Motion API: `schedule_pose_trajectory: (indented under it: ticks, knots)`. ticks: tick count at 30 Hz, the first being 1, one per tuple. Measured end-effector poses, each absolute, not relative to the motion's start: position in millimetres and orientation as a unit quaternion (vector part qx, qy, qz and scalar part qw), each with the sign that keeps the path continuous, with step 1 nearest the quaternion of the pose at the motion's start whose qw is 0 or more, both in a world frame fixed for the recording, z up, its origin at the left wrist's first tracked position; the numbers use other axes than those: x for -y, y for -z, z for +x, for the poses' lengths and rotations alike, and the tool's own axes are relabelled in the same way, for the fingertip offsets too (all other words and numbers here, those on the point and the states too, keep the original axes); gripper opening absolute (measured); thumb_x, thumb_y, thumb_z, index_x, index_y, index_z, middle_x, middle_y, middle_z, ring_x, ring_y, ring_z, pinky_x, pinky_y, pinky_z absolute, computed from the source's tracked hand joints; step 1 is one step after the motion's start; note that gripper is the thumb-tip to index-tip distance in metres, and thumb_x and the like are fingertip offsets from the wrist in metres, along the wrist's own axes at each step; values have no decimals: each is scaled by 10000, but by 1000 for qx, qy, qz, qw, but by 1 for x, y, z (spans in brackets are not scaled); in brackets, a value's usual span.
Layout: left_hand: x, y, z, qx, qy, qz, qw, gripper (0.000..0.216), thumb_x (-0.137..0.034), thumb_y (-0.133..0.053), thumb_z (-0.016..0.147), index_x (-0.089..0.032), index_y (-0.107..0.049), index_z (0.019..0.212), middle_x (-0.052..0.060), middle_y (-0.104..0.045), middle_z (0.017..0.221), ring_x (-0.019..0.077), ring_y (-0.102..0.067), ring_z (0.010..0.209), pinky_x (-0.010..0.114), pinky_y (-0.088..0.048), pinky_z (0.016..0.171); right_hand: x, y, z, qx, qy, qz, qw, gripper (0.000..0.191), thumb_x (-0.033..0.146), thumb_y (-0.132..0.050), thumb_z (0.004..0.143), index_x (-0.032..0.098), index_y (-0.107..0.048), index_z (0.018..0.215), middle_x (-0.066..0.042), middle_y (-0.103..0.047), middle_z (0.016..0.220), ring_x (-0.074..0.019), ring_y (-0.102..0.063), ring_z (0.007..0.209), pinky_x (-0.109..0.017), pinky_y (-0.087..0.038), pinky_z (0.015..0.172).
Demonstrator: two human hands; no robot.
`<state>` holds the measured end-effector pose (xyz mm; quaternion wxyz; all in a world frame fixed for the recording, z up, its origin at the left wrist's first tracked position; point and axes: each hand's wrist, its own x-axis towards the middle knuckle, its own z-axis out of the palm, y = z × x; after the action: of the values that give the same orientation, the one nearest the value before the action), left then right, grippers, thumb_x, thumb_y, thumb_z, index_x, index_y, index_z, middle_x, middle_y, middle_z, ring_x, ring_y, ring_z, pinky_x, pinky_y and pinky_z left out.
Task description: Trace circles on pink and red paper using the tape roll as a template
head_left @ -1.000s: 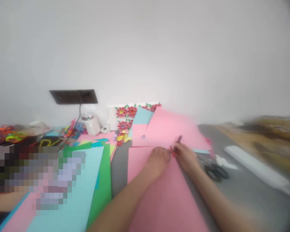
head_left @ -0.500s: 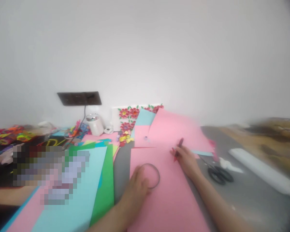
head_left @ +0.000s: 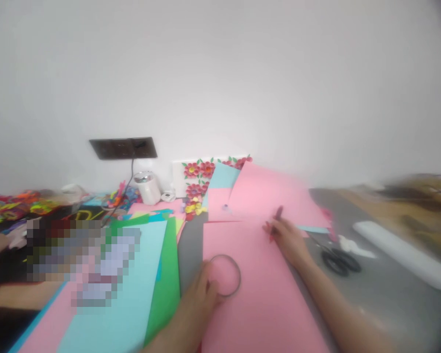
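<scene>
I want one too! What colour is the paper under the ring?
Pink; the paper shows under the ring in the head view.

we see our left hand (head_left: 200, 299) resting its fingers on a thin ring (head_left: 224, 275) that lies flat on the pink paper sheet (head_left: 257, 304). our right hand (head_left: 290, 240) has its grip closed around a red pen (head_left: 275, 221) over the same sheet. black scissors (head_left: 340, 261) lie just right on the grey surface (head_left: 382, 294).

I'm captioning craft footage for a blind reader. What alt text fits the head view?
A person's left hand rests on a thin ring lying on a pink paper sheet, while the right hand holds a red pen farther up it. Black scissors lie to the right; blue and green sheets to the left.
</scene>
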<state>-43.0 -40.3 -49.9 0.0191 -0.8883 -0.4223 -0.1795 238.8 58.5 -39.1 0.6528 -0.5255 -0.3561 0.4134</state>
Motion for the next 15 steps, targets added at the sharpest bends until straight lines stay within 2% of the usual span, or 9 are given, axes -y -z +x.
schedule_pose_trajectory:
  ticks: [4, 9, 12, 15]
  knots:
    - [41, 55, -46, 427, 179, -886, 13, 80, -162, -457, 888, -178, -504, 951, 178, -496, 1277, 303, -418, 1256, 436, -481, 938, -58, 37, 238, 347, -418, -528, 653, 261, 375, -658, 678, 200, -592, 860, -30, -615, 744, -215, -658, 754, -402, -569, 728]
    - [42, 57, -45, 450, 169, -877, -24, 180, -159, -482, 870, -210, -498, 1041, 146, -463, 1336, 299, -444, 1236, 436, -498, 911, -58, 39, 239, 322, -439, -517, 661, 279, 381, -669, 684, 208, -592, 889, -23, -618, 745, -207, -660, 731, -395, -575, 723]
    - [41, 59, -47, 460, 181, -868, -47, 367, -147, -516, 841, -219, -436, 1192, 154, -434, 1368, 298, -468, 1216, 440, -491, 922, -59, 39, 239, 316, -447, -512, 662, 284, 372, -680, 680, 191, -592, 880, -13, -614, 752, -175, -657, 707, -356, -574, 738]
    - [38, 57, -48, 477, 208, -847, -106, 595, -169, -554, 811, -214, -298, 1346, 164, -381, 1409, 294, -436, 1242, 446, -457, 962, -58, 35, 238, 313, -446, -511, 664, 273, 351, -696, 660, 176, -593, 843, -9, -616, 755, -151, -649, 685, -311, -573, 721]
